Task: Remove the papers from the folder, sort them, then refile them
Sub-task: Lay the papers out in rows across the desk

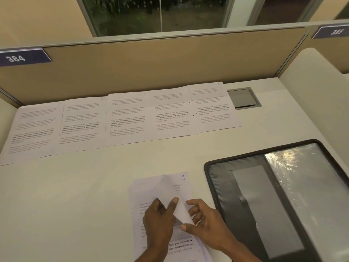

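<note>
Head: hands (158, 224) pinch curled top sheet (170, 188), printed txt.

Dim warm light, glare on the folder (302, 176), edges warped.

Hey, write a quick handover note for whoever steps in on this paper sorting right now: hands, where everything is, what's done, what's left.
Hands: left hand and right hand both pinch the top sheet, curled up off the stack at the near edge of the desk.
Papers: five sheets lie in a row along the partition.
Folder: open at right, no papers visible in it.
Done: papers out, five laid out.
Left: lay out the stack, sort, refile.
</note>
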The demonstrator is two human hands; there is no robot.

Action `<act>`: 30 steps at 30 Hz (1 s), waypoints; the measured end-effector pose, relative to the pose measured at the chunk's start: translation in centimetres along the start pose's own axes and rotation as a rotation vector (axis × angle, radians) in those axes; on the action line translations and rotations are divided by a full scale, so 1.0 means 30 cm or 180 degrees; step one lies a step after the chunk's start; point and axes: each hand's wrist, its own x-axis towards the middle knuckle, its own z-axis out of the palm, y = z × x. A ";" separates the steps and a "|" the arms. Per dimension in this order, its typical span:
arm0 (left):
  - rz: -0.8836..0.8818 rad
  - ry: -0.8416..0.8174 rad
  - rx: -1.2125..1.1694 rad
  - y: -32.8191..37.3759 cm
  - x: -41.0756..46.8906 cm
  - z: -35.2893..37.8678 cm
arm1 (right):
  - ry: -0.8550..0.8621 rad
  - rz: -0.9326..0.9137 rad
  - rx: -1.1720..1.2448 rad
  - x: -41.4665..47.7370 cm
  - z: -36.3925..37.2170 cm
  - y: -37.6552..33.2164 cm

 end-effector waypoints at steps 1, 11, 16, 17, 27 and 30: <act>-0.0021 -0.0009 -0.0033 0.003 0.000 0.000 | 0.0011 -0.0010 -0.0037 0.000 0.002 0.001; -0.0227 -0.0039 -0.0183 0.041 -0.009 0.011 | -0.0161 -0.0152 -0.0252 -0.011 -0.020 -0.006; -0.0370 -0.0023 -0.0485 0.064 -0.026 0.012 | 0.0241 0.0020 -0.0121 -0.002 -0.003 0.024; -0.0331 -0.0034 -0.0452 0.061 -0.025 0.013 | 0.0373 -0.0006 -0.0042 0.003 0.002 0.035; 0.0083 -0.0034 0.0126 0.042 -0.019 0.024 | 0.0309 0.0202 0.0963 0.004 -0.004 0.028; 0.0271 0.0062 0.0333 0.046 -0.022 0.027 | 0.0184 0.0172 0.1038 0.008 0.003 0.037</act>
